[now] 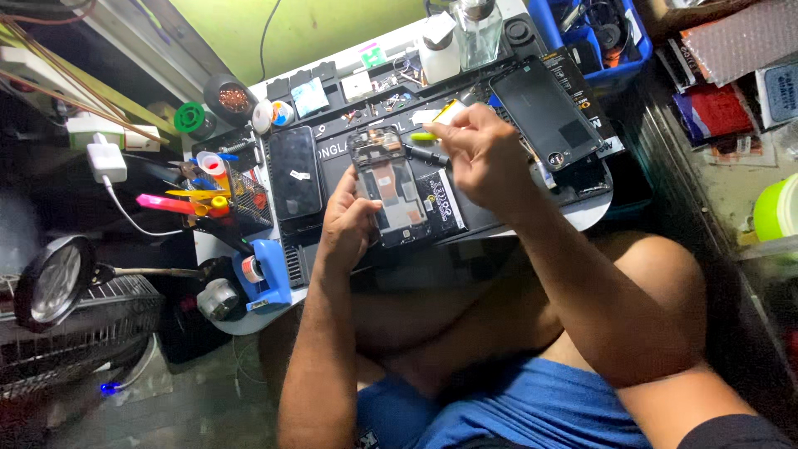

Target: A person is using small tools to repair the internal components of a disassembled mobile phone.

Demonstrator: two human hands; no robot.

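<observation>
- The left hand (349, 220) lies along the left edge of an opened phone (389, 187), fingers curled round its frame — the grip is closed on it, steadying it flat.
- The opened phone sits back-up near the middle of a dark work mat (499, 199) on the small white table (594, 212), its inner boards and a pale rectangular part showing.
- The right hand (482, 154) hovers just above and to the right of the phone's top end, fingers pinched together on a slim tool with a yellow-green handle (426, 135); the tool's tip is hidden by the fingers, so whether it touches the phone cannot be told.
- A flat black battery (440, 204) lies just beside the phone on its right, partly under the right wrist.
- A second black phone (295, 172) lies face-up to the left of the left hand, apart from it.
- A third dark phone or screen panel (544, 112) lies tilted at the mat's far right, beyond the right hand.
- A clear glass bottle (480, 32) and a white bottle (438, 51) stand at the back edge of the table.
- At the left, a wire rack (241, 199) holds pink and yellow tools — a blue tape holder (268, 278) sits in front of it.
- A round magnifier (54, 281) stands off the table at far left.
</observation>
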